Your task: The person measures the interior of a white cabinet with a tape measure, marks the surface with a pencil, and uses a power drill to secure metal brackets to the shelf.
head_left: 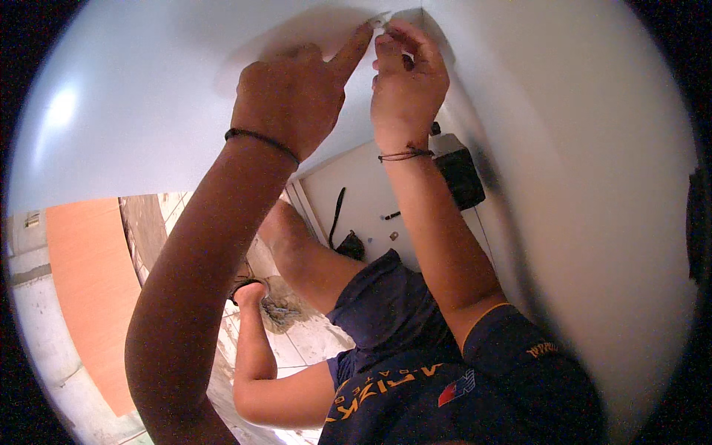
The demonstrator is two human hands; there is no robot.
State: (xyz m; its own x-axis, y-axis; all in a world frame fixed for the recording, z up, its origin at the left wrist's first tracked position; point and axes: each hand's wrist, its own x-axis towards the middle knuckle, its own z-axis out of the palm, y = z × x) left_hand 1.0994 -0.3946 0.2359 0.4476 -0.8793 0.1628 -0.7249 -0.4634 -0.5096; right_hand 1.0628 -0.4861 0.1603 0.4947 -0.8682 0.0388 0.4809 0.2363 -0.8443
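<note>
Head view: a white fitting [379, 21] sits between left fingers [353, 52] and right fingers [417, 41]; I can't tell if clamped.

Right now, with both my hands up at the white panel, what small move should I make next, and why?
I would probably steady the small white piece with your left hand: its index fingertip lies right at it, while your right hand has its fingers close on the other side, and I cannot tell whether they grip it.

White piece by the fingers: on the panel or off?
On, apparently: the white piece sits against the panel by the fingers; fastened or not, cannot tell.
</note>
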